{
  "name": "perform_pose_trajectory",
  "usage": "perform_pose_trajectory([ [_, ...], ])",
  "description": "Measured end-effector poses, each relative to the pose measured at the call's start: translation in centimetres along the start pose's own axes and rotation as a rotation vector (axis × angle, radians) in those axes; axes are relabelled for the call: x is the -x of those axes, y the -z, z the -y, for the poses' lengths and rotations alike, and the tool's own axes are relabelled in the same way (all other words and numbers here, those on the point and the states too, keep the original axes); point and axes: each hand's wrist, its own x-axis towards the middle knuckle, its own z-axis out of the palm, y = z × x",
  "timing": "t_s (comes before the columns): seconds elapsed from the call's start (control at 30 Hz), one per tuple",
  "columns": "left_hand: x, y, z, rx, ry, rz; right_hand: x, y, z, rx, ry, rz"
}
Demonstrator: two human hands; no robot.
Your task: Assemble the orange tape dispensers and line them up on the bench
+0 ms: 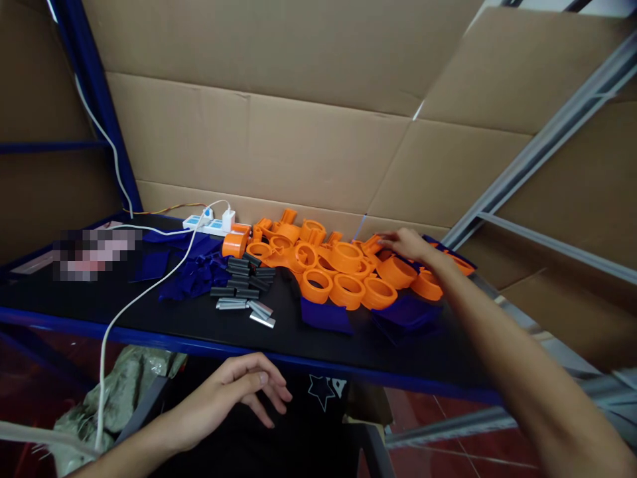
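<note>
My right hand (pixel 405 244) reaches to the back right of the black tabletop. Its fingertips are closed on the end of a small orange plastic piece (pixel 371 244) among several orange plastic rings (pixel 349 292). How firmly they grip cannot be made out. My left hand (pixel 249 385) hovers in front of the table's near edge, above my lap. Its fingers are loosely bent and apart, with nothing in them. Dark blue flat sheets (pixel 326 316) lie before the rings. To their left are dark grey short strips (pixel 236 291) and silvery strips (pixel 261 309).
A heap of blue pieces (pixel 196 272) lies left of the strips. Behind it stands a white power strip (pixel 212 224) with plugs. A white cable (pixel 149 289) crosses the table and hangs over its front edge. Cardboard (pixel 298 146) walls the back; a grey metal frame (pixel 542 143) rises at right.
</note>
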Motion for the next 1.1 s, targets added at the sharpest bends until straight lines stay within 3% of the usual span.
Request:
perform_pose_trajectory([
  [0.17, 0.0, -0.1, -0.1, 0.021, -0.007, 0.008, 1.0, 3.1, 1.6, -0.074, -0.043, -0.245],
  [0.27, 0.0, -0.3, -0.3, 0.033, -0.033, 0.020, 1.9, 5.3, 3.9, -0.130, -0.023, -0.428],
  [0.37, 0.1, -0.3, -0.4, 0.030, -0.102, 0.016, 3.7, 6.7, 8.4, -0.208, 0.030, -0.563],
  [0.43, 0.3, -0.2, -0.4, 0.026, -0.193, -0.021, 5.9, 7.0, 12.9, -0.293, 0.107, -0.582],
  [0.5, 0.6, -0.1, -0.4, 0.029, -0.316, -0.073, 8.9, 6.5, 18.2, -0.555, 0.240, -0.463],
  [0.57, 1.1, 0.1, -0.2, 0.053, -0.415, -0.118, 12.3, 5.1, 23.7, -0.735, 0.335, -0.261],
  [0.63, 1.5, 0.1, 0.0, 0.110, -0.436, -0.141, 15.3, 3.3, 28.2, -0.851, 0.414, -0.065],
  [0.7, 1.8, 0.2, 0.2, 0.200, -0.372, -0.152, 17.2, 1.3, 31.1, -0.942, 0.453, 0.072],
  [0.77, 1.8, 0.2, 0.0, 0.250, -0.259, -0.291, 17.8, -0.3, 32.2, -0.936, 0.499, 0.113],
  [0.83, 1.5, 0.2, -0.5, 0.224, -0.233, -0.369, 17.2, -1.3, 32.2, -0.857, 0.533, 0.083],
  [1.0, 0.9, 0.5, -1.5, 0.147, -0.197, -0.418, 15.4, -3.4, 31.6, -0.404, 0.536, -0.055],
  [1.1, 0.7, 0.7, -1.4, 0.163, -0.206, -0.427, 15.2, -4.8, 32.2, -0.084, 0.499, -0.019],
])
